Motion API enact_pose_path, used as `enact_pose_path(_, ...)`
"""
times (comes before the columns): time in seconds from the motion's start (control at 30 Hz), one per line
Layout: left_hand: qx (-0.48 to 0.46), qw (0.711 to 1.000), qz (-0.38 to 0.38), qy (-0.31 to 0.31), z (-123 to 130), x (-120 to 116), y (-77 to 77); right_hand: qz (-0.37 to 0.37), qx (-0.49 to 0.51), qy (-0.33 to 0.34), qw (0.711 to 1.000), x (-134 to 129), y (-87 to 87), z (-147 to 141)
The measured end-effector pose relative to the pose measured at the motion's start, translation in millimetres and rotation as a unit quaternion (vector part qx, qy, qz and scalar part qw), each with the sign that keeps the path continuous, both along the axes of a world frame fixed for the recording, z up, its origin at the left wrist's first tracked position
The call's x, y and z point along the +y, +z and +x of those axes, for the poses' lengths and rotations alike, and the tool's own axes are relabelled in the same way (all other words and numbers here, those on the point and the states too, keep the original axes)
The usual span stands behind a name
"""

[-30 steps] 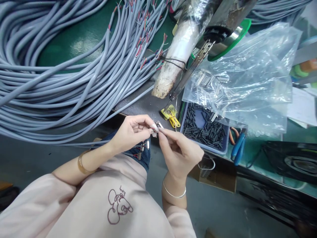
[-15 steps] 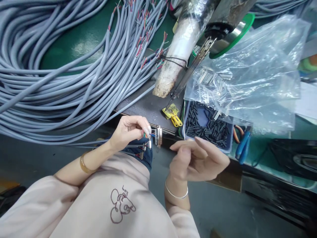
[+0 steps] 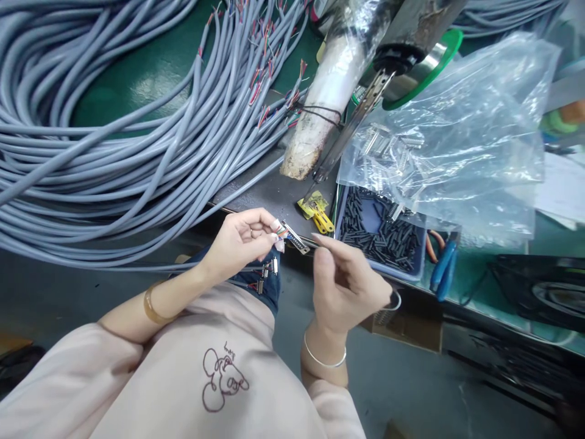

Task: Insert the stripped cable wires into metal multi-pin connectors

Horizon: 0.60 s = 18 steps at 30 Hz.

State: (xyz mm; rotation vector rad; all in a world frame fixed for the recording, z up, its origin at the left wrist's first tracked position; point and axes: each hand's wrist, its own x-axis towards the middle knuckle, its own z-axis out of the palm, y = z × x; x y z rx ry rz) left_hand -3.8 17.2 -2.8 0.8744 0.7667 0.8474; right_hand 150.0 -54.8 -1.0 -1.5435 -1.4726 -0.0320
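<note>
My left hand (image 3: 249,236) pinches thin coloured wires (image 3: 281,231) beside a metal multi-pin connector (image 3: 296,238), which lies tilted just past my fingertips. From the right, my right hand (image 3: 350,277) is closed on a thin metal tool (image 3: 311,242), its tip at the connector; a shiny curved part shows behind the hand. Whether tip and connector touch is hard to tell. Below my left hand, small connectors (image 3: 269,268) on grey cables hang over my lap.
Grey cables (image 3: 150,152) with bared coloured ends cover the left. A soldering iron (image 3: 351,125) points down above a yellow piece (image 3: 320,216). To the right are a bin of black tubes (image 3: 425,244), a plastic bag (image 3: 493,122), a solder spool (image 3: 425,73) and blue-handled pliers (image 3: 443,268).
My right hand, earlier blurred with fingers raised, has closed round the thin tool near the connector. The connector has turned from upright to slanted. The view has shifted slightly.
</note>
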Motion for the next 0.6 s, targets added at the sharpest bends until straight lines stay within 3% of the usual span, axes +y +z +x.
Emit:
enact_pose_path(0.1,0.001,1.0,0.003,-0.016,0.8,-0.9,3.0,-0.066,0.003,0.029,0.997,5.5,5.2,-1.9)
enact_pose_path(0.27,-0.012,1.0,0.011,-0.021,3.3,-2.2,7.1,-0.097,0.042,0.069,0.992,11.3,8.2,-5.9)
enact_pose_path(0.43,0.01,0.999,0.018,-0.026,3.8,-3.3,5.6,-0.117,0.065,0.056,0.989,11.4,8.3,-6.3)
enact_pose_path(0.6,0.027,0.999,0.038,0.011,5.4,-6.0,1.7,-0.113,0.044,0.046,0.992,9.7,6.2,-6.7)
